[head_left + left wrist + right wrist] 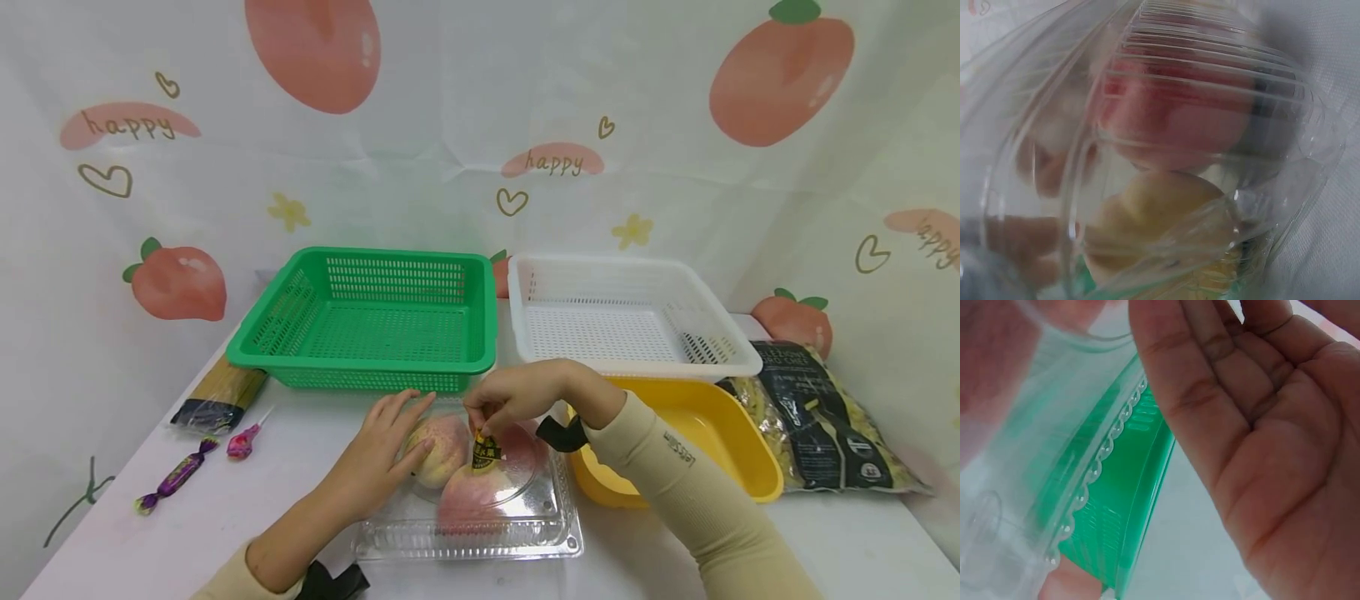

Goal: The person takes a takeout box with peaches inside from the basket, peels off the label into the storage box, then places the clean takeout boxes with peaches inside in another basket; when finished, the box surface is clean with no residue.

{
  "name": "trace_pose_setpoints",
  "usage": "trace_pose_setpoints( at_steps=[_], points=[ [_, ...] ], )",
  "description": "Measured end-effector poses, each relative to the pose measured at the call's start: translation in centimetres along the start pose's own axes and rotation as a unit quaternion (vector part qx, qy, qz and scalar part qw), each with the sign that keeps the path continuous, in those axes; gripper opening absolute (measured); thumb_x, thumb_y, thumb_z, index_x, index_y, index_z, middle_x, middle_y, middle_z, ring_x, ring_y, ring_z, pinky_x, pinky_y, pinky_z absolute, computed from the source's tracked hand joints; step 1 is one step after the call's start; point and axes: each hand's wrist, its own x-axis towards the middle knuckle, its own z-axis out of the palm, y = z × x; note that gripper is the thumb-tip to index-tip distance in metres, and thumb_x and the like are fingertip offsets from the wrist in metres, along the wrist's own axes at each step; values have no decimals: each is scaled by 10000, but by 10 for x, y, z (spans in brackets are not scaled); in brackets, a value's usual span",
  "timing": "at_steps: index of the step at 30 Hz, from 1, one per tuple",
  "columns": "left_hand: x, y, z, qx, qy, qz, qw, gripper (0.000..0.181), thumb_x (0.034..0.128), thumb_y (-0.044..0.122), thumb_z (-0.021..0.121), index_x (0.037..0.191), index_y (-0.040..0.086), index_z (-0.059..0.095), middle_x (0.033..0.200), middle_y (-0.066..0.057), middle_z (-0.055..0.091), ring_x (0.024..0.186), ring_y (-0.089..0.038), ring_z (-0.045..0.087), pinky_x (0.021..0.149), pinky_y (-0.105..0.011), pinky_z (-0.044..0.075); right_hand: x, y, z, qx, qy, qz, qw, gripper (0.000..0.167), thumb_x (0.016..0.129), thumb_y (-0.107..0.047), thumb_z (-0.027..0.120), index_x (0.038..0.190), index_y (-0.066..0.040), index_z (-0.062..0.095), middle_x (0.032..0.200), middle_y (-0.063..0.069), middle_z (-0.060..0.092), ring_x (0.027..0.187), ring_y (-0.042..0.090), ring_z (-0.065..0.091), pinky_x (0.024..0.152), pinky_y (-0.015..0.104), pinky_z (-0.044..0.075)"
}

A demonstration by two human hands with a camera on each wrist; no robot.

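A clear plastic box (468,542) holds several pink and yellow peaches (442,454), also visible through its wall in the left wrist view. The left hand (378,458) lies on the box's left side with fingers spread. Above the lid, the right hand (517,396) pinches a black and yellow label (486,452) between thumb and fingertips. The right wrist view has the right hand's curled fingers and palm (1272,425) close beside the clear box wall (1085,481).
Behind stand a green basket (360,367) and a white basket (637,365). A yellow basin (705,408) and a black food bag (825,425) are at right. At left lie a brown packet (217,396), a pink lollipop (242,443) and a purple wrapped candy (178,477).
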Motion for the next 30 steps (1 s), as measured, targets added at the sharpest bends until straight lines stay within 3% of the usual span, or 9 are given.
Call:
trace_pose_setpoints(
  at_steps=[10,20,30],
  points=[
    [1,-1,2,46,71,19,10000,550,947,326,529,1440,150,359,1429,-112,384,1333,-342,303,973,-588,391,-6,-1,-3,5,-83,-63,9999,88,925,-37,513,840,-23,530,809,52,592,653,49,480,623,160,424],
    [0,0,1,214,203,12,9996,543,938,303,542,1429,141,376,1413,-112,399,1319,-341,324,925,-574,439,-13,0,-2,25,18,-266,9996,74,929,-48,524,868,-26,559,907,59,668,758,38,573,734,183,499],
    [0,1,3,357,318,22,9989,548,921,298,572,1413,124,404,1392,-123,427,1307,-334,356,905,-555,461,-19,-1,1,-126,168,-296,9993,84,932,-76,533,872,-41,581,894,41,667,791,25,599,755,185,503]
  ],
)
